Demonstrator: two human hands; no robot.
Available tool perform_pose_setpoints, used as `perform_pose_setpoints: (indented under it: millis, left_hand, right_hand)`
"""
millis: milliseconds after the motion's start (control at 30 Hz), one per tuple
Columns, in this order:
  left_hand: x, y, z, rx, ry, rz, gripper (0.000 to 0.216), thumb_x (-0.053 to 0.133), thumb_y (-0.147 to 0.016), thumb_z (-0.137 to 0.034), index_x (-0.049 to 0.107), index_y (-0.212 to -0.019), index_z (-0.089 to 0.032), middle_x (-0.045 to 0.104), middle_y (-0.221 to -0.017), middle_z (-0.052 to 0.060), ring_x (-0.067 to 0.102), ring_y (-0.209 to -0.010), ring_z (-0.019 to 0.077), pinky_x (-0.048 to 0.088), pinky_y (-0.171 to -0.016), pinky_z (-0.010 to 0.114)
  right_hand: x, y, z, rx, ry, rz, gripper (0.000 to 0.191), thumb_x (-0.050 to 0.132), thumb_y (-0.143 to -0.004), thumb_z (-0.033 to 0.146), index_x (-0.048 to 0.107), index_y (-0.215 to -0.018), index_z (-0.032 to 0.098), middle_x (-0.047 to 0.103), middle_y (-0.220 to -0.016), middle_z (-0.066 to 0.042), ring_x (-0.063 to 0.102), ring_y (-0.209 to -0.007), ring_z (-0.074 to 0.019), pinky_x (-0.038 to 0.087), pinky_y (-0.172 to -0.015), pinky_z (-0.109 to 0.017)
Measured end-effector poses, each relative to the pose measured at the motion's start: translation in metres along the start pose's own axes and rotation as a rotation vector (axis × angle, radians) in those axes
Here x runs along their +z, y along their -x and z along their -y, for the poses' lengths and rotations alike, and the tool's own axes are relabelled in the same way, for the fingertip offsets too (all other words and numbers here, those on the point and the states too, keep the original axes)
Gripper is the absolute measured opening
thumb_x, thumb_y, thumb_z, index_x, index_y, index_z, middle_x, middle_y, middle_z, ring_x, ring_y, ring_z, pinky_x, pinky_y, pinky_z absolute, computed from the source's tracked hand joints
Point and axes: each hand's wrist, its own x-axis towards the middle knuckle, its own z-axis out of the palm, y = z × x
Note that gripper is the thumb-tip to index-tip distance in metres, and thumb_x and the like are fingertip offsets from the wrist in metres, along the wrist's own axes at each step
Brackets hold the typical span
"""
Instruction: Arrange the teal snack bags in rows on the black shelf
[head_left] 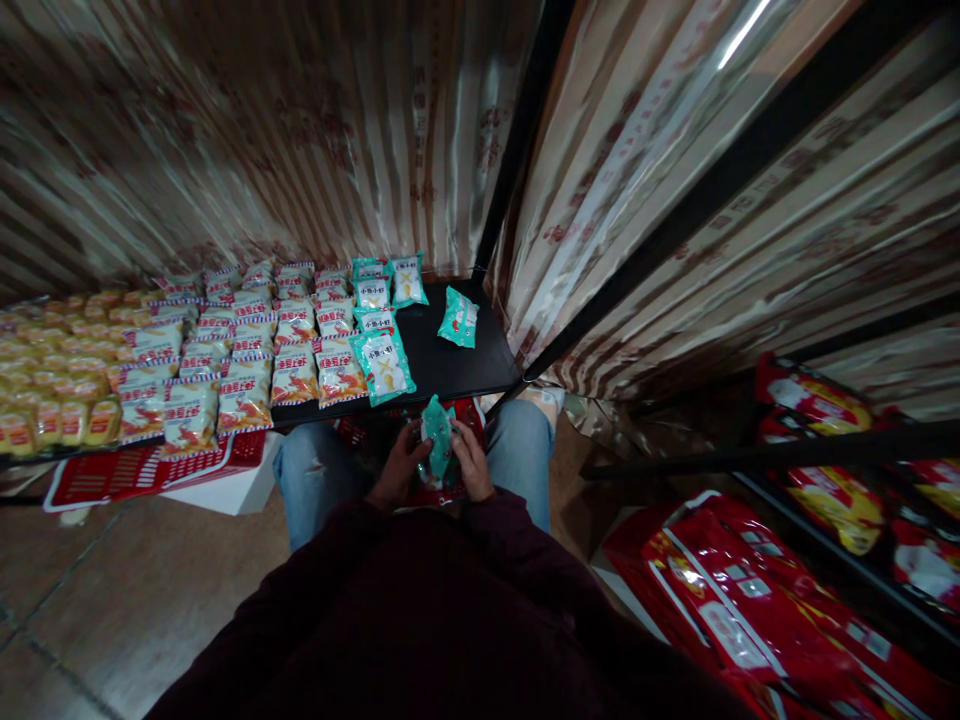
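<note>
We hold a green bag [437,438] in front of the near edge of the black shelf [435,374], between our left knee [319,470] and right knee [523,455]. The fingers of our left hand [399,463] grasp the bag's left side, and those of our right hand [471,460] grasp its right side.

On the shelf, a lone green packet [459,318] lies tilted near the right edge. To its left, across a bare stretch, we see a group of green packets [384,368] running from the near edge to the far edge. Beside them lie rows of white snack packets [294,375] with red lettering, and toward the left end sit many small yellow packs [60,420].

Below the near edge, at the left, we see a red basket [244,452]. Big red bags [739,575] lie at our right.
</note>
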Motion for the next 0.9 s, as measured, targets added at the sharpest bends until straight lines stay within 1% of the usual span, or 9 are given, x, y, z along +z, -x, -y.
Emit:
perform_pose_setpoints:
  millis: [133,267,367,467,533,633,767,833,900]
  left_hand:
    - [0.002,-0.001,-0.001,0.056,-0.150,-0.067,0.059,0.079,-0.065,-0.036,0.056,-0.117,-0.020,0.065,-0.111,0.009,0.060,-0.101,0.0231,0.046,-0.092,0.038]
    - [0.003,-0.001,-0.002,0.112,-0.280,-0.169,0.049,0.080,-0.063,-0.029,0.062,-0.109,-0.021,0.063,-0.103,0.006,0.057,-0.101,0.0230,0.041,-0.098,0.038]
    - [0.003,-0.002,-0.002,0.152,-0.331,-0.232,0.038,0.077,-0.065,-0.027,0.067,-0.101,-0.023,0.060,-0.103,0.005,0.052,-0.109,0.0246,0.033,-0.105,0.038]
    - [0.004,-0.001,-0.003,0.185,-0.328,-0.219,0.033,0.073,-0.069,-0.025,0.068,-0.102,-0.023,0.060,-0.108,0.006,0.050,-0.113,0.0247,0.031,-0.107,0.037]
    - [0.005,-0.001,-0.004,0.201,-0.289,-0.210,0.040,0.072,-0.071,-0.025,0.064,-0.110,-0.022,0.061,-0.110,0.006,0.051,-0.112,0.0239,0.032,-0.106,0.038]
    - [0.007,0.002,-0.007,0.171,-0.235,-0.218,0.052,0.072,-0.072,-0.031,0.056,-0.121,-0.022,0.063,-0.111,0.007,0.055,-0.108,0.0236,0.037,-0.102,0.038]
    - [0.010,0.006,-0.013,0.072,-0.205,-0.145,0.048,0.068,-0.076,-0.046,0.061,-0.114,-0.018,0.065,-0.115,0.010,0.058,-0.109,0.0261,0.041,-0.099,0.038]
    - [0.012,0.006,-0.017,0.036,-0.196,-0.113,0.049,0.067,-0.075,-0.052,0.063,-0.110,-0.018,0.066,-0.115,0.011,0.058,-0.109,0.0270,0.042,-0.098,0.039]
    - [0.013,0.004,-0.020,0.032,-0.186,-0.116,0.051,0.069,-0.073,-0.054,0.065,-0.108,-0.018,0.067,-0.114,0.011,0.059,-0.109,0.0274,0.042,-0.098,0.038]
  right_hand:
    - [0.003,0.000,0.002,0.105,-0.065,0.091,0.067,0.059,-0.076,0.061,0.051,-0.128,0.020,0.070,-0.097,-0.006,0.066,-0.086,-0.0220,0.052,-0.080,-0.035]
    - [0.006,0.000,0.006,0.185,-0.072,0.153,0.071,0.066,-0.068,0.063,0.053,-0.125,0.023,0.068,-0.105,-0.007,0.065,-0.096,-0.0229,0.052,-0.086,-0.036]
    - [0.004,0.001,0.009,0.158,-0.023,0.161,0.064,0.071,-0.067,0.059,0.059,-0.119,0.024,0.069,-0.106,-0.007,0.064,-0.099,-0.0232,0.051,-0.088,-0.037]
    - [0.001,0.002,0.010,0.104,0.006,0.149,0.058,0.072,-0.068,0.054,0.062,-0.116,0.023,0.069,-0.106,-0.006,0.065,-0.098,-0.0236,0.051,-0.089,-0.038]
    - [-0.001,0.002,0.009,0.092,0.016,0.138,0.059,0.072,-0.069,0.053,0.061,-0.118,0.022,0.068,-0.110,-0.007,0.064,-0.102,-0.0250,0.050,-0.092,-0.039]
    - [-0.004,0.002,0.007,0.101,0.025,0.138,0.065,0.070,-0.070,0.053,0.057,-0.125,0.020,0.065,-0.119,-0.008,0.060,-0.110,-0.0269,0.048,-0.096,-0.042]
    - [-0.005,0.002,0.004,0.077,0.008,0.111,0.064,0.067,-0.074,0.053,0.054,-0.128,0.020,0.064,-0.121,-0.008,0.059,-0.112,-0.0264,0.044,-0.101,-0.043]
    - [-0.006,0.001,0.002,0.104,-0.026,0.107,0.063,0.066,-0.074,0.054,0.055,-0.127,0.021,0.065,-0.120,-0.008,0.060,-0.112,-0.0273,0.044,-0.101,-0.044]
    - [-0.006,0.000,-0.001,0.159,-0.060,0.095,0.063,0.066,-0.073,0.056,0.057,-0.125,0.022,0.066,-0.119,-0.008,0.060,-0.113,-0.0290,0.044,-0.101,-0.046]
